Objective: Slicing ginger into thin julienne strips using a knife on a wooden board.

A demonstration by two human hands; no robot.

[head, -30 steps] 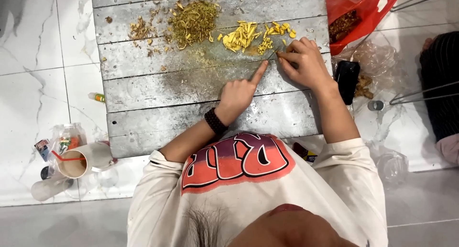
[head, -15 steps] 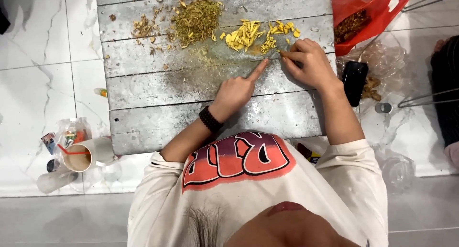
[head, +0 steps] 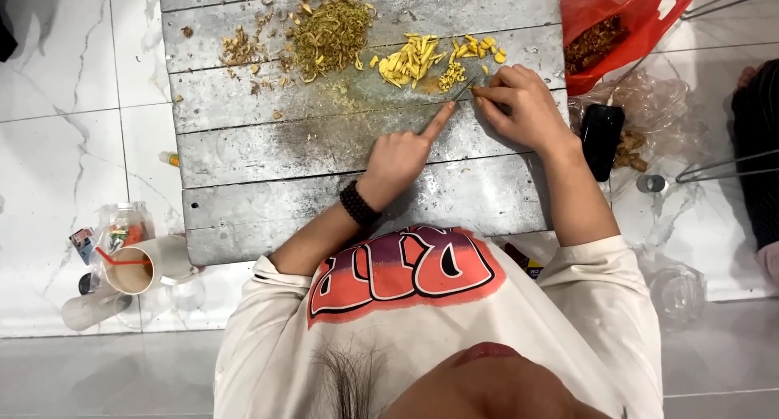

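Blade (head: 459, 92): thin, dark, tilted, tip at yellow pieces.
Yellow pieces (head: 414, 60): chopped strips, heaped on grey board (head: 324, 143).

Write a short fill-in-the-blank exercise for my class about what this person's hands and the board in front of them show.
The left hand stretches its ____ finger toward the knife.
The right hand grips the knife beside a pile of ____ cut pieces.
The wooden board lies on a ____ tiled floor.
The bag beside the board is ____.

Missing words: index; yellow; white; red
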